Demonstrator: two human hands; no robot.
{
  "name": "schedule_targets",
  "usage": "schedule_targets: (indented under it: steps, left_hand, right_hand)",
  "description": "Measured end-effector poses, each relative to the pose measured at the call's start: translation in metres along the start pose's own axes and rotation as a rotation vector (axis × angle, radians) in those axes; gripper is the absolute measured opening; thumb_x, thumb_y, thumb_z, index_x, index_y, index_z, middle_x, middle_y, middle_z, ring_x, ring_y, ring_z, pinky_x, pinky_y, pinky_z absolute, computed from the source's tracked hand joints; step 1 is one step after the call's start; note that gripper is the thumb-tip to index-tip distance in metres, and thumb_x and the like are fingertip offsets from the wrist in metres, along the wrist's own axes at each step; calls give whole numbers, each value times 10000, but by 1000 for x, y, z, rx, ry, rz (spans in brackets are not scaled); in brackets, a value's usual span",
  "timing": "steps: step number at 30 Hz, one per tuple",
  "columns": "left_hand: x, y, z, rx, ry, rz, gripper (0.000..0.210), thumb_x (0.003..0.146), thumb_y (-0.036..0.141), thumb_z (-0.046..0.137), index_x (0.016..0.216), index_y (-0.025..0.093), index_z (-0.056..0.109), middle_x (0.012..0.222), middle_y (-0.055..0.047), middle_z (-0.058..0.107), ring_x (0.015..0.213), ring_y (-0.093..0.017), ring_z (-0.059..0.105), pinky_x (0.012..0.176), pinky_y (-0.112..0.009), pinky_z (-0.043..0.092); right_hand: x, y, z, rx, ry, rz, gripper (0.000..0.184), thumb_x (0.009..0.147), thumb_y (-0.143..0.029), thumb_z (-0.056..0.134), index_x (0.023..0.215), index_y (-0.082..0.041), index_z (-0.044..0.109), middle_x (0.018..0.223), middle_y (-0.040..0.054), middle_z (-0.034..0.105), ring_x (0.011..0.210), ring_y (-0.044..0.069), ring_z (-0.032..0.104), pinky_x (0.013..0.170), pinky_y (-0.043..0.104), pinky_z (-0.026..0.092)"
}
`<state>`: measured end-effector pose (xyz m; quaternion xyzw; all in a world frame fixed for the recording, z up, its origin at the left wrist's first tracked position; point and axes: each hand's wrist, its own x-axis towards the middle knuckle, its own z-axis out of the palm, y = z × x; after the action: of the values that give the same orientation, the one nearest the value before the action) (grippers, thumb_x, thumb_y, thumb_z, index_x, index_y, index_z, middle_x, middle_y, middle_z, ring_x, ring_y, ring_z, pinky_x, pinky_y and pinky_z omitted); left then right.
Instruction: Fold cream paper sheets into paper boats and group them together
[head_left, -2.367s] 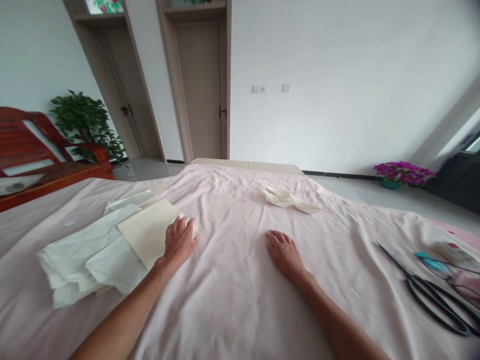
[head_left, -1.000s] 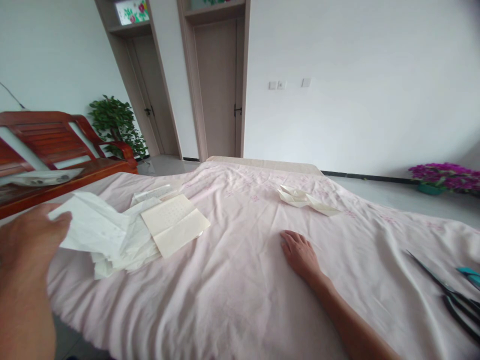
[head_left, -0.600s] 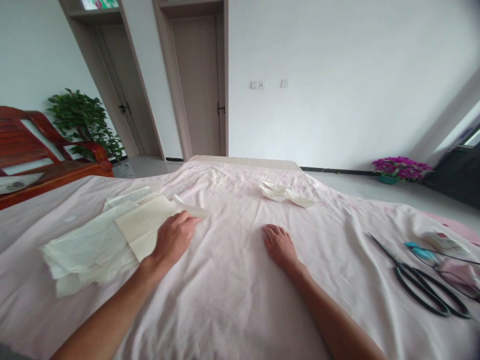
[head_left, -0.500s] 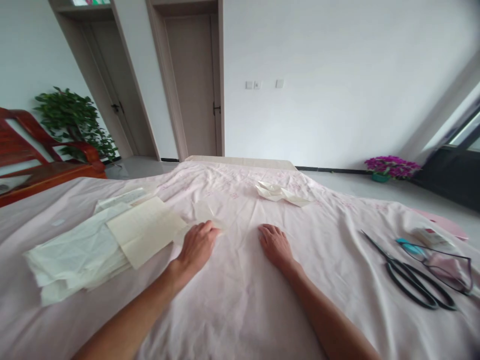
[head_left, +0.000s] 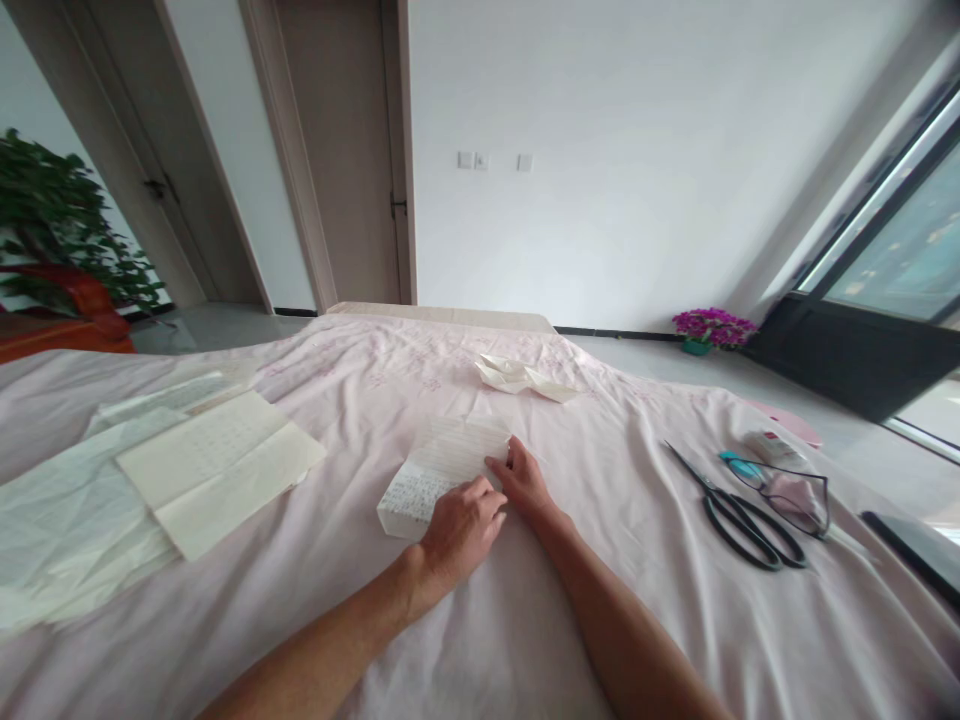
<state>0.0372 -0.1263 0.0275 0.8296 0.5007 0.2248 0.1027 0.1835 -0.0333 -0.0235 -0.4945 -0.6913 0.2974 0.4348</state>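
The bare right hand pinches the creased white handwritten paper sheet by its edge; the bare left hand overlies it, its grip impossible to tell; light, even tension should prevent tearing.

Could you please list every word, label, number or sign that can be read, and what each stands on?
No text is legible.
Lined sheet at the left hand: handwriting, too small to read.
Cream sheet: faint marks, too blurred.
White box: red patch, no readable lettering.

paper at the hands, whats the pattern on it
The paper shows ruled lines and dark writing, head view.
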Motion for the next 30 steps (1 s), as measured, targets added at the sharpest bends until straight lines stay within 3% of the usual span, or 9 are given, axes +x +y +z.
schedule_targets:
  steps: [4, 7, 10, 12, 17, 20, 23, 25, 30]
  left_hand:
    - [5, -12, -8, -195, 1, 27, 314, 947, 332, 395, 971, 234, 692, 894, -25, 687, 815, -143, 639, 771, -246, 476]
    - [13, -45, -12, -128, 36, 9, 285, 922, 288, 441, 1096, 217, 655, 1063, -53, 685, 997, -171, 623, 904, -283, 457]
    - [18, -79, -10, 54, -111, 84, 424, 856, 336, 561, 1260, 207, 571, 1392, -101, 505, 1310, -245, 426, 1075, -375, 343]
    - [17, -93, -5, 139, -197, 125, 545, 865, 413, 544, 1375, 244, 453, 1499, -97, 365, 1389, -266, 306, 1115, -429, 278]
    - [12, -91, 13, 269, -179, 170, 630, 906, 538, 407, 1465, 273, 286, 1550, -111, 248, 1435, -295, 173, 1137, -504, 189]
    - [18, -84, 23, 295, -142, 161, 652, 899, 587, 369, 1471, 293, 266, 1556, -110, 233, 1435, -318, 161, 1129, -552, 164]
    - [31, -81, 31, 296, -125, 112, 643, 899, 606, 334, 1465, 306, 280, 1554, -108, 237, 1429, -359, 154, 1103, -619, 144]
    - [42, -83, 36, 303, -123, 77, 596, 927, 551, 304, 1459, 281, 302, 1548, -118, 252, 1424, -361, 169, 1093, -631, 150]
    - [62, -99, 42, 351, -116, 45, 531, 943, 308, 327, 1467, 224, 290, 1556, -104, 236, 1434, -296, 174, 1126, -547, 175]
  right_hand:
    - [0, 1, 0, 108, 13, -9, 298, 805, -332, 540, 1064, -184, 533, 685, -38, 590, 576, 112, 503, 523, 204, 371]
    - [2, 1, -2, 117, -11, 5, 395, 815, -326, 524, 1183, -187, 491, 784, -10, 641, 641, 134, 560, 564, 221, 406]
    - [8, 5, -5, -52, -1, 82, 595, 800, -309, 543, 1361, -193, 385, 795, -11, 647, 671, 150, 578, 605, 242, 412]
    - [14, 9, -8, -207, 24, 133, 684, 801, -302, 542, 1434, -188, 309, 767, -16, 635, 673, 157, 576, 617, 253, 403]
    - [23, 15, -15, -458, 53, 167, 593, 854, -306, 485, 1421, -184, 360, 766, 0, 632, 704, 175, 583, 659, 278, 412]
    - [20, 7, -17, -633, 100, 99, 514, 859, -237, 479, 1370, -187, 441, 996, 81, 653, 918, 227, 586, 793, 333, 432]
    - [15, -8, -10, -747, 152, -64, 451, 875, -179, 447, 1322, -197, 498, 1297, 124, 538, 1193, 276, 461, 947, 409, 388]
    - [12, -17, -1, -687, 98, -162, 423, 919, -192, 385, 1328, -191, 491, 1362, 110, 496, 1259, 250, 418, 1000, 400, 376]
    - [1, -18, 23, -594, -188, -289, 520, 979, -340, 315, 1455, -129, 312, 1454, 116, 412, 1349, 207, 354, 1094, 379, 328]
